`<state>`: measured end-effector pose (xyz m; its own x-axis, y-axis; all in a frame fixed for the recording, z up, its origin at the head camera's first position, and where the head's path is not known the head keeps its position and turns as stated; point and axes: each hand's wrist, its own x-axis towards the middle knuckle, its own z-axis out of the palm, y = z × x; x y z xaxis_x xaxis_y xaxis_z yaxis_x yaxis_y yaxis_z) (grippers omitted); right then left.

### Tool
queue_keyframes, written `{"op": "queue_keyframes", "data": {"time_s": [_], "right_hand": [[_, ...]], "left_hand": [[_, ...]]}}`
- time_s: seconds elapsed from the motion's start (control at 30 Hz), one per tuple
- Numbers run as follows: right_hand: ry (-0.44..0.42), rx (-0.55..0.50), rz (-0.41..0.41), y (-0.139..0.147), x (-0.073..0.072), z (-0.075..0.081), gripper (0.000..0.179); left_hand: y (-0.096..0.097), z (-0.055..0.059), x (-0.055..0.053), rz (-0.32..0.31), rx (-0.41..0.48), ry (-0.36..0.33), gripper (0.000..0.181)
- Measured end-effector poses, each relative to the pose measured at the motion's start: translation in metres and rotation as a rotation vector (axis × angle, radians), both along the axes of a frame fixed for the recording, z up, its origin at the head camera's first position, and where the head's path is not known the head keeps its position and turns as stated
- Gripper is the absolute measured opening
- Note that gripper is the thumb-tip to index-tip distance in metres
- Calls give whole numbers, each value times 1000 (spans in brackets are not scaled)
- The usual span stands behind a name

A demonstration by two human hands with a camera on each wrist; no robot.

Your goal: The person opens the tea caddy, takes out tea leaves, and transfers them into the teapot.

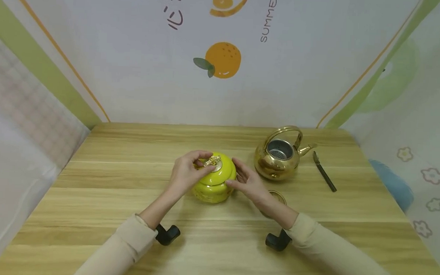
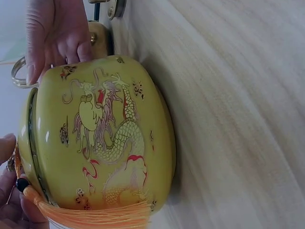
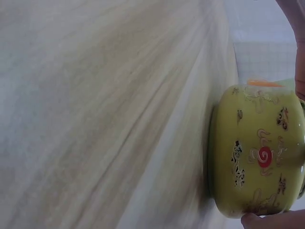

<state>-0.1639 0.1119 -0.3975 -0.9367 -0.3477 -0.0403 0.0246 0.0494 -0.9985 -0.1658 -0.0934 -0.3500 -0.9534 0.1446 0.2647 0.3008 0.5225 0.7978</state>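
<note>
A yellow lidded jar (image 1: 212, 194) with a dragon design stands upright on the table; its lid (image 1: 224, 170) carries a gold knob (image 1: 212, 161). My left hand (image 1: 186, 170) pinches that knob between thumb and fingers. At the jar's right side, my right hand (image 1: 249, 185) holds the body, thumb toward the front and fingers farther back. In the left wrist view an orange tassel (image 2: 100, 214) with a black bead hangs from the knob. The right wrist view shows the jar's lower wall (image 3: 257, 152) with a fingertip against it.
Right of the jar stands a gold kettle (image 1: 277, 166), uncovered, with a strainer (image 1: 280, 149) inside. A dark-handled knife (image 1: 325, 173) lies beyond it. A round gold lid (image 1: 277, 196) is partly hidden under my right forearm. Cloth walls border the wooden table (image 1: 216, 250).
</note>
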Motion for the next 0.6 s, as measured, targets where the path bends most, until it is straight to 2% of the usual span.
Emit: {"op": "queue_keyframes", "data": {"time_s": [0.27, 0.6], "right_hand": [[12, -3, 26, 0, -3, -2, 81], [-3, -12, 36, 1, -5, -5, 83]], "left_hand": [[3, 1, -3, 12, -55, 28, 29], [5, -1, -4, 38, -41, 27, 25]]}}
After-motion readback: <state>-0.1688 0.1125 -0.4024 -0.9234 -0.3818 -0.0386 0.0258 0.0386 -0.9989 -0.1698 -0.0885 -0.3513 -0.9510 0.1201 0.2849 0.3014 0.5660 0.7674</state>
